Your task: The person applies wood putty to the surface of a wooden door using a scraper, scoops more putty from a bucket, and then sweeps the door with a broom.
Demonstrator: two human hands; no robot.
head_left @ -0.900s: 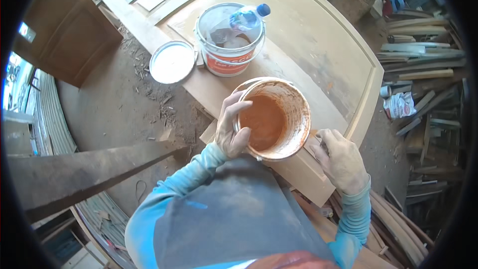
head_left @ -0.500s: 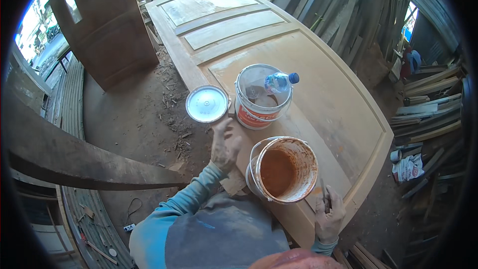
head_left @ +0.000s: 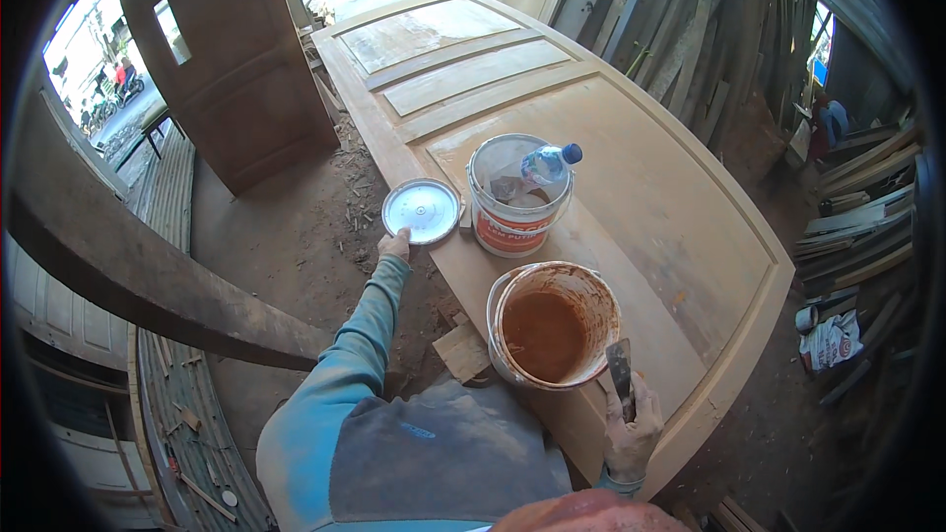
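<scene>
Flat door: a big pale wood door lying down, with two buckets standing on it near its left long edge.
Left hand: pinching the white lid by its near rim, thumb on top; the other fingers are hidden.
White lid: round, at the left long edge and sticking out over the floor. I cannot tell what it rests on.
Right hand: fingers bent round the scraper, gripping its handle, near the corner closest to the person.
Scraper: its flat blade points up, just beside the rim of the paste bucket. I cannot tell if they touch.
Paste bucket: upright by the left long edge, toward that same corner, with smears up its inside wall.
Brown paste: inside that bucket, below the rim.
Red-band bucket: white and upright, farther up the same edge, just beside the lid.
Bottle: clear and tilted, in the top of the red-band bucket, its blue cap poking past the right rim.
Wood block: sticks out past the left long edge, beside the paste bucket.
Brown door: stands up beyond the far left corner.
</scene>
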